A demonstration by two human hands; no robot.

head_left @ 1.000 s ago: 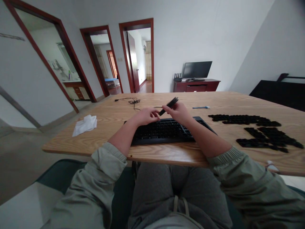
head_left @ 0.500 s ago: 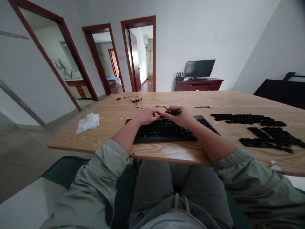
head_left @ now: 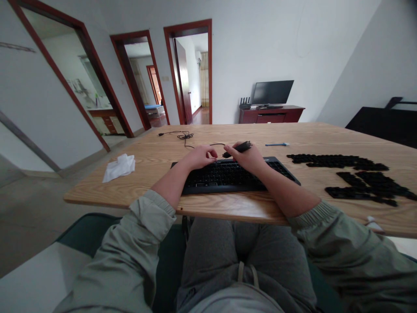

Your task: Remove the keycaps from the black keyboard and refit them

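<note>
A black keyboard lies on the table in front of me, most of its keys in place. My right hand is closed around a thick black pen-shaped tool, held slanted above the keyboard's back edge, tip to the left. What kind of tool it is I cannot make out. My left hand rests over the keyboard's back left part, fingers loosely curled with a gap between thumb and forefinger, and nothing shows in it. Between the two hands is a small space. Both wrists cover parts of the keys.
Loose black keycaps lie in groups on the right of the wooden table. A blue brush-like stick lies behind them to the left. White tissue is at the left; a coiled cable lies behind the keyboard.
The hands have drawn slightly apart. My right hand has lifted the black tool a little, so more of it shows, and the left fingers have come away from its tip.
</note>
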